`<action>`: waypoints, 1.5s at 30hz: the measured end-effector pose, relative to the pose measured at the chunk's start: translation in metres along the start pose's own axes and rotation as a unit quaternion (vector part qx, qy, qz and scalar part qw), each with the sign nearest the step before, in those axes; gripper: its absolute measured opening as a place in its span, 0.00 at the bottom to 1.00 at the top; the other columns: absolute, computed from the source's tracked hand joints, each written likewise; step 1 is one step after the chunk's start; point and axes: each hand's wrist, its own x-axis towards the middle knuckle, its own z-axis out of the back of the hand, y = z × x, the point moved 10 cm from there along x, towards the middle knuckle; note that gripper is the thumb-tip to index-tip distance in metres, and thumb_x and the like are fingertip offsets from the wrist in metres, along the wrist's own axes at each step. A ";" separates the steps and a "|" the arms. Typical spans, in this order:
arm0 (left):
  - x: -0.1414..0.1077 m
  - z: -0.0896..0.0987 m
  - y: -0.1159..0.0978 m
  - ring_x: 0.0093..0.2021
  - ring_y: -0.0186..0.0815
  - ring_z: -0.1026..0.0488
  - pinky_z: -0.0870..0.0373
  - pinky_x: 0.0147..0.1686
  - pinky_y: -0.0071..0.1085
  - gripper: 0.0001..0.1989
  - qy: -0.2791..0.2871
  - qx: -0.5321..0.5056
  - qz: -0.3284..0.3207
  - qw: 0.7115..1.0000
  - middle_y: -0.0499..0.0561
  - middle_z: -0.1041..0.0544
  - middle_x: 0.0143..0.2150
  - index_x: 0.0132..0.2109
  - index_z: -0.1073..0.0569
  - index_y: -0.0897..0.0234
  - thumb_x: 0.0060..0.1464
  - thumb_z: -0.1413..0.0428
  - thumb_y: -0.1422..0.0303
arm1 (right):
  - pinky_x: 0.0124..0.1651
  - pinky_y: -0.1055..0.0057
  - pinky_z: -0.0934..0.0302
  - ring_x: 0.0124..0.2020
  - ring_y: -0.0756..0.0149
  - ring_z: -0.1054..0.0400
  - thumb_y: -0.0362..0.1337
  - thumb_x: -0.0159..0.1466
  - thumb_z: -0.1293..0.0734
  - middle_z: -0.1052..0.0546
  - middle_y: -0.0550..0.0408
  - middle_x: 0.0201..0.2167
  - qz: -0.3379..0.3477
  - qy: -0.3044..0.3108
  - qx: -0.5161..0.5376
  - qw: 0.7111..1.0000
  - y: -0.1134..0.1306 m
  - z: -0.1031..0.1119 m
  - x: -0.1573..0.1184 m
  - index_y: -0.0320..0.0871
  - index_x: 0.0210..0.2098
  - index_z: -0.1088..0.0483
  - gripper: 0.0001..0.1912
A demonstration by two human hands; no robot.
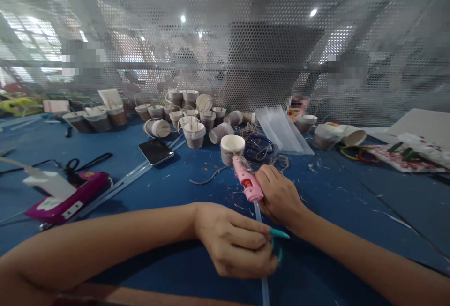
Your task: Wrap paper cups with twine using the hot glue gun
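My right hand [279,191] is closed around the handle of a pink hot glue gun [247,182]. The gun's nozzle points away from me, against the front of a white-rimmed cup [232,144] wrapped in brown-grey cord; I cannot tell whether they touch. A long translucent glue stick [258,210] runs out of the gun's back toward me. Curled around that stick, behind the gun, is my left hand [239,242], its fingers pressed together and long teal nails showing. Its palm side is hidden. A loose piece of cord [207,180] lies left of the cup.
Several cord-wrapped cups with handles [194,133] crowd the table's back, before a perforated metal screen [225,29]. A phone [156,151] and a purple power strip [70,198] lie left. Clear plastic sleeves [281,130], cord tangles and a white-red bundle [408,153] sit right.
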 end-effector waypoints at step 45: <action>0.001 0.005 0.004 0.26 0.27 0.27 0.22 0.38 0.22 0.07 -0.038 0.007 0.004 0.999 0.43 0.23 0.28 0.32 0.19 0.58 0.52 0.43 0.71 | 0.30 0.67 0.51 0.30 0.61 0.44 0.40 0.68 0.49 0.33 0.48 0.26 -0.001 -0.017 -0.011 1.000 0.013 0.000 0.009 0.39 0.28 0.34 0.20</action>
